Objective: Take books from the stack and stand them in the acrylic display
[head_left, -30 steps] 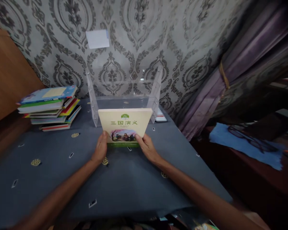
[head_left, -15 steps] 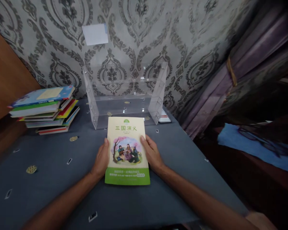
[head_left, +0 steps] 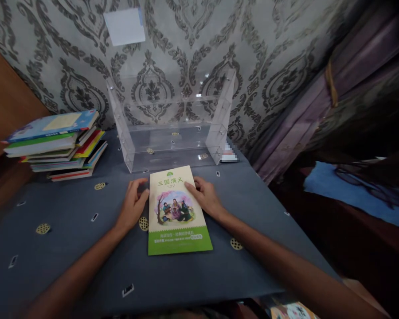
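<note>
A cream and green book (head_left: 176,212) with a painted cover scene lies flat, face up, on the dark blue tablecloth (head_left: 69,248). My left hand (head_left: 133,204) rests on the cloth beside the book's left edge, fingers loosely spread and just off the upper corner. My right hand (head_left: 204,197) lies at the book's upper right, fingertips flat on the cover. Neither hand grips it. A clear acrylic rack (head_left: 173,119) stands just behind the book against the wall.
A stack of several colourful books (head_left: 55,144) sits at the table's back left. Patterned wallpaper with a white note (head_left: 124,25) is behind. A purple curtain (head_left: 322,84) hangs on the right, with a blue cloth (head_left: 355,195) on a lower dark surface.
The book was held upright in both hands, then laid flat on the cloth. My left hand has come off its edge and my right hand has slid up to its top corner.
</note>
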A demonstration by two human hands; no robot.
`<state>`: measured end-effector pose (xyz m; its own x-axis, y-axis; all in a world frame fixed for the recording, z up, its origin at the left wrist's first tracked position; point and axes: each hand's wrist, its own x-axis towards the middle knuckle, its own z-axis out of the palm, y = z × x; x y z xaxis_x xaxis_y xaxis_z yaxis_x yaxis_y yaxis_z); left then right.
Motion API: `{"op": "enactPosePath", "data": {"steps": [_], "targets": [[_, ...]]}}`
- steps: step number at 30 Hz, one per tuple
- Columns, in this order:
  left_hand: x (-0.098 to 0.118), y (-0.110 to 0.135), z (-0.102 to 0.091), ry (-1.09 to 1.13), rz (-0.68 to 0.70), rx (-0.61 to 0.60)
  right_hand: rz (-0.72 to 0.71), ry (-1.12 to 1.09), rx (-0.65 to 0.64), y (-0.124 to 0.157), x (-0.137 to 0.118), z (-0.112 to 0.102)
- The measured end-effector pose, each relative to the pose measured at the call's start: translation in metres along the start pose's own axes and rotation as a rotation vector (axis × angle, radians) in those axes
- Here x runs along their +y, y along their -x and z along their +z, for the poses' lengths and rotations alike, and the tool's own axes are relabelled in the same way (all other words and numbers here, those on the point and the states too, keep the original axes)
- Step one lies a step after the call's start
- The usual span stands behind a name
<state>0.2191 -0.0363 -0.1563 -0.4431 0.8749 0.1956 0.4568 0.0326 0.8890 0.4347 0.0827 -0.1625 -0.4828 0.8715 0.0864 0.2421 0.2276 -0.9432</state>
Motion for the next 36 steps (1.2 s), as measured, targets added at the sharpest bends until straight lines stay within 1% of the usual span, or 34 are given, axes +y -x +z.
{"op": "enactPosePath", "data": {"steps": [2,4,7,8,9,11,13,15,17,19,21,23,25,30,33,36], "targets": [[-0.002,-0.007,-0.002,-0.153,0.132,-0.051,-0.046,0.165,0.021,-0.004,0.001,-0.004],[-0.002,-0.013,0.001,-0.260,0.254,-0.108,-0.110,0.318,0.073,-0.006,0.002,-0.007],[-0.004,-0.021,0.011,-0.390,0.369,-0.150,-0.272,0.512,0.146,-0.006,-0.002,-0.004],[-0.005,-0.023,0.014,-0.426,0.383,-0.158,-0.347,0.547,0.131,-0.005,-0.005,-0.001],[-0.006,-0.025,0.018,-0.455,0.391,-0.163,-0.425,0.565,0.089,-0.005,-0.009,0.004],[-0.010,-0.027,0.021,-0.482,0.400,-0.175,-0.572,0.565,-0.060,-0.007,-0.017,0.019],[-0.013,-0.027,0.021,-0.477,0.416,-0.194,-0.639,0.580,-0.184,-0.011,-0.022,0.035],[-0.014,-0.026,0.019,-0.475,0.431,-0.217,-0.628,0.615,-0.245,-0.017,-0.021,0.046],[-0.012,-0.026,0.017,-0.502,0.438,-0.233,-0.587,0.665,-0.245,-0.024,-0.014,0.048],[-0.010,-0.025,0.015,-0.543,0.436,-0.246,-0.543,0.714,-0.198,-0.031,-0.005,0.041],[-0.008,-0.025,0.015,-0.572,0.428,-0.263,-0.502,0.734,-0.135,-0.037,0.003,0.029],[-0.007,-0.025,0.015,-0.576,0.418,-0.276,-0.483,0.716,-0.086,-0.041,0.009,0.016],[-0.005,-0.025,0.016,-0.565,0.411,-0.274,-0.480,0.680,-0.062,-0.043,0.011,0.008],[-0.003,-0.025,0.017,-0.616,0.390,-0.197,-0.435,0.641,-0.030,-0.046,0.012,0.006],[-0.002,-0.027,0.016,-0.657,0.412,-0.188,-0.425,0.623,-0.036,-0.048,0.013,0.007],[-0.002,-0.029,0.016,-0.700,0.434,-0.188,-0.421,0.558,-0.028,-0.050,0.017,0.005]]}}
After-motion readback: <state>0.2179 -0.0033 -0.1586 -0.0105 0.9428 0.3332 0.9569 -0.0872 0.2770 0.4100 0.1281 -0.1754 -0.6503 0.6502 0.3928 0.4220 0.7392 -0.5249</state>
